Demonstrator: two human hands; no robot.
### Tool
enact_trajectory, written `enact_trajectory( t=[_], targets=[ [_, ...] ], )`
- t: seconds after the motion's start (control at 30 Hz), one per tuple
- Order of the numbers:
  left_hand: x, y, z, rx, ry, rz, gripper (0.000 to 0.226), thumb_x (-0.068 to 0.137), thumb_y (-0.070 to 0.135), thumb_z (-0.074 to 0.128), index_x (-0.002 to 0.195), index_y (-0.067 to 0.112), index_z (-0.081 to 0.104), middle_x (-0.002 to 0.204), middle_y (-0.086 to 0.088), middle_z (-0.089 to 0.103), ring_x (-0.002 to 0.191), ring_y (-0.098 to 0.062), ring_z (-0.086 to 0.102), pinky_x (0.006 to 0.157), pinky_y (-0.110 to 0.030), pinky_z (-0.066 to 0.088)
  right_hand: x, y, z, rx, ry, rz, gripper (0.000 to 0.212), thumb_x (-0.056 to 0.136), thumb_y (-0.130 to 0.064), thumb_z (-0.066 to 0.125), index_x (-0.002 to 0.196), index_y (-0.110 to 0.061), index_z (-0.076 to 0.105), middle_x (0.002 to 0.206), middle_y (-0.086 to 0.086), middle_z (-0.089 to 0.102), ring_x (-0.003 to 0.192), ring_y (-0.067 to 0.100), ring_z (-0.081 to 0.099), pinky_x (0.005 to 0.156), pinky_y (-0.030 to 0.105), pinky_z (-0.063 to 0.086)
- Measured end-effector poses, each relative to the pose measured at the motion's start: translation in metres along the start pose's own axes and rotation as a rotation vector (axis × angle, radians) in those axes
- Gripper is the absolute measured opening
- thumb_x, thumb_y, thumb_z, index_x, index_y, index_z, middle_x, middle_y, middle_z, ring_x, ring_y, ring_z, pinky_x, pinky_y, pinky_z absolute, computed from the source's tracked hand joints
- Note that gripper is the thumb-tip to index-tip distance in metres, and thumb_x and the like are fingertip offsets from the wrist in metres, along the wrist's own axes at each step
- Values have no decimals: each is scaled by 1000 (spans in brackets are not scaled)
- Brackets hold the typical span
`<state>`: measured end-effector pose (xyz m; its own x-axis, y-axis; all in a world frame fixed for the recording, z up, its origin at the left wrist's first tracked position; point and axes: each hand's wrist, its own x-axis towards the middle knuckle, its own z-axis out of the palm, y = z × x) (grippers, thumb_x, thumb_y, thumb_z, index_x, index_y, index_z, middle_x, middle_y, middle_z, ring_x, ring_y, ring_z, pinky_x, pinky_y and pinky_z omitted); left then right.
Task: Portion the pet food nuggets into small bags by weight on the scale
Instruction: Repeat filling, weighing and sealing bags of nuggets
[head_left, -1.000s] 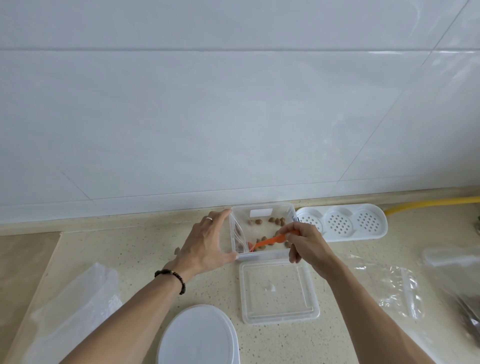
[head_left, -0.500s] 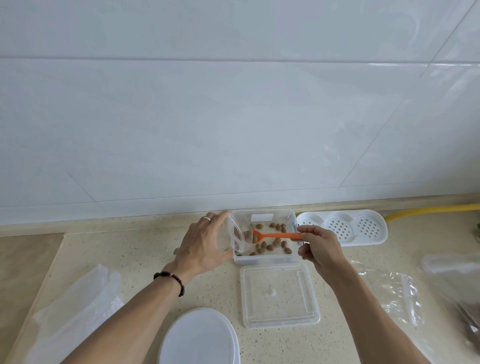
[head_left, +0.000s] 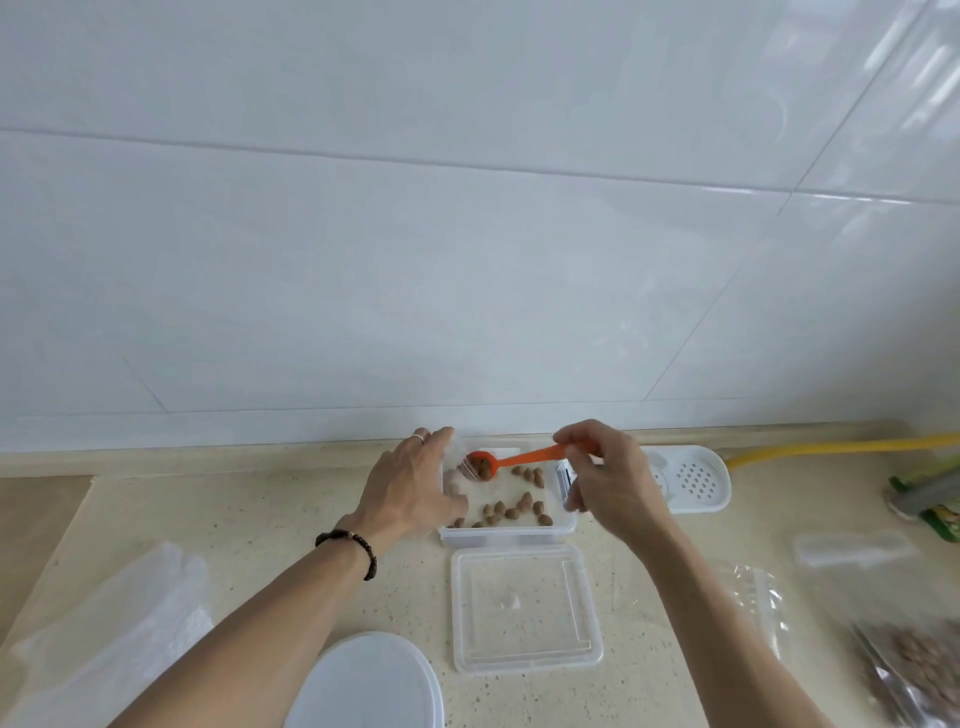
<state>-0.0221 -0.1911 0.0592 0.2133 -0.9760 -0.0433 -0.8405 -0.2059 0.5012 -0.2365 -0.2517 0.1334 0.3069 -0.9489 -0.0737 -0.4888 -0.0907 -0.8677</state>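
A clear plastic container (head_left: 563, 521) stands at the back of the counter with several brown nuggets (head_left: 511, 512) on its floor. My left hand (head_left: 410, 488) holds a small clear bag (head_left: 462, 475) at the container's left end, its mouth facing right. My right hand (head_left: 605, 480) pinches the handle of an orange scoop (head_left: 511, 460). The scoop's bowl holds nuggets and sits at the bag's mouth.
The container's clear lid (head_left: 524, 608) lies just in front of it. A round white lid (head_left: 366, 686) is at the near edge, loose plastic (head_left: 111, 623) at the left. A white perforated tray (head_left: 693, 478), empty zip bags (head_left: 753, 597) and a filled nugget bag (head_left: 919, 665) lie to the right.
My right hand has lifted the scoop out of the loose nuggets and tipped its loaded bowl up to the bag's mouth. My left hand has kept hold of the bag.
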Motion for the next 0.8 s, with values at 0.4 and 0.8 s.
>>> enact_trajectory(
  t=[0.4, 0.8],
  targets=[
    [-11, -17, 5, -197, -117, -54, 90, 71, 47, 70, 146, 34, 22, 125, 12, 43, 113, -12, 48, 92, -32, 47, 0, 1, -11, -96, 247, -156, 25, 92, -2, 51, 89, -20, 68, 69, -1, 66, 56, 31, 60, 52, 43, 49],
    [-19, -23, 9, -249, -143, 23, 89, 72, 45, 75, 147, 28, 29, 133, 5, 49, 121, -5, 48, 101, -25, 42, -1, 81, 6, -474, 31, -122, 20, 99, -9, 50, 92, -16, 67, 67, -8, 64, 55, 19, 61, 55, 41, 54]
  ],
)
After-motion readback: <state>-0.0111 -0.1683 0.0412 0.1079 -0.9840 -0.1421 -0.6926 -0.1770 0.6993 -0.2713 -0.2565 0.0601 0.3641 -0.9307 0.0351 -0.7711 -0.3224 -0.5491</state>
